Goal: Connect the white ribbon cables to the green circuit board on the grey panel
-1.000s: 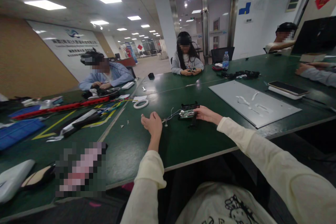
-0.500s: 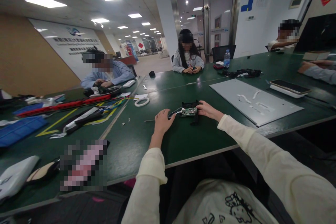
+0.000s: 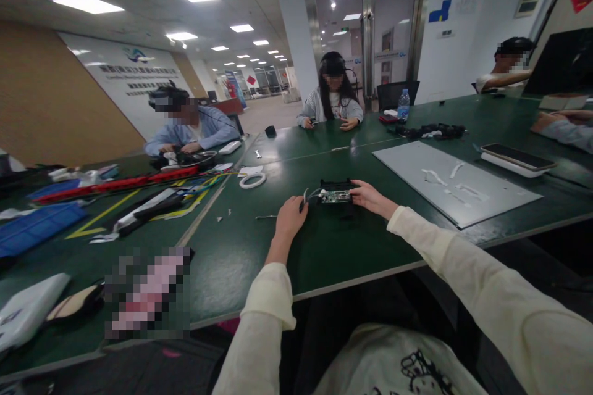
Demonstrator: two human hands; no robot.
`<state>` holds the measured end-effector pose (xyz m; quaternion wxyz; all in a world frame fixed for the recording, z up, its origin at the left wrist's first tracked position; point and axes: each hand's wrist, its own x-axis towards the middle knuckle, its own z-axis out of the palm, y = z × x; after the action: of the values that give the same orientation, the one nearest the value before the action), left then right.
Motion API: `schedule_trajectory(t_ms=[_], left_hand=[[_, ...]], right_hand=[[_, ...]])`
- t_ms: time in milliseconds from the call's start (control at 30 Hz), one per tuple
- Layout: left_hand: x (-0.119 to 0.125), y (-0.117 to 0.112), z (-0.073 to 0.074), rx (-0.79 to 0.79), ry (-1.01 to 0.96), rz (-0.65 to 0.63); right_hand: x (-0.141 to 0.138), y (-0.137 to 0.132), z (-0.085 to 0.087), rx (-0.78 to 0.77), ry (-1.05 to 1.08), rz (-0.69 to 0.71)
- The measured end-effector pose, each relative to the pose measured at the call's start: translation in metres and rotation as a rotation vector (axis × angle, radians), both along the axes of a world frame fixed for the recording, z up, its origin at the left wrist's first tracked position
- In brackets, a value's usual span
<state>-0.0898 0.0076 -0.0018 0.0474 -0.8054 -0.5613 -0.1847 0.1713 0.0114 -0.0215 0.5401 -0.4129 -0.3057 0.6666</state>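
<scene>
A small green circuit board (image 3: 334,196) in a black frame lies on the dark green table (image 3: 324,247) in front of me. My right hand (image 3: 368,196) grips its right end with the fingers closed on it. My left hand (image 3: 290,217) is curled at the board's left end, pinching the thin wires (image 3: 309,193) that come off it. A thin metal pin (image 3: 265,217) lies on the table just left of my left hand.
A grey metal panel (image 3: 454,182) with white strips lies to the right, a phone (image 3: 517,157) beyond it. A white tape ring (image 3: 252,180), red and black tools (image 3: 139,197) and blue trays (image 3: 32,228) lie left. Other people sit around the table.
My left hand turned over from palm-up and open, moved right to the board and closed on its wires. My right hand stayed on the board.
</scene>
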Motion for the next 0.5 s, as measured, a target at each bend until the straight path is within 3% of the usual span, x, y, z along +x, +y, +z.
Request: schedule_trajectory(t_ms=[267, 500], left_hand=[[0.003, 0.005, -0.001, -0.002, -0.132, 0.03], [0.004, 0.004, 0.004, 0.009, -0.339, -0.012]], right_hand=[[0.001, 0.002, -0.003, 0.016, 0.032, -0.014], [0.0, -0.002, 0.009, -0.014, 0.12, -0.061]])
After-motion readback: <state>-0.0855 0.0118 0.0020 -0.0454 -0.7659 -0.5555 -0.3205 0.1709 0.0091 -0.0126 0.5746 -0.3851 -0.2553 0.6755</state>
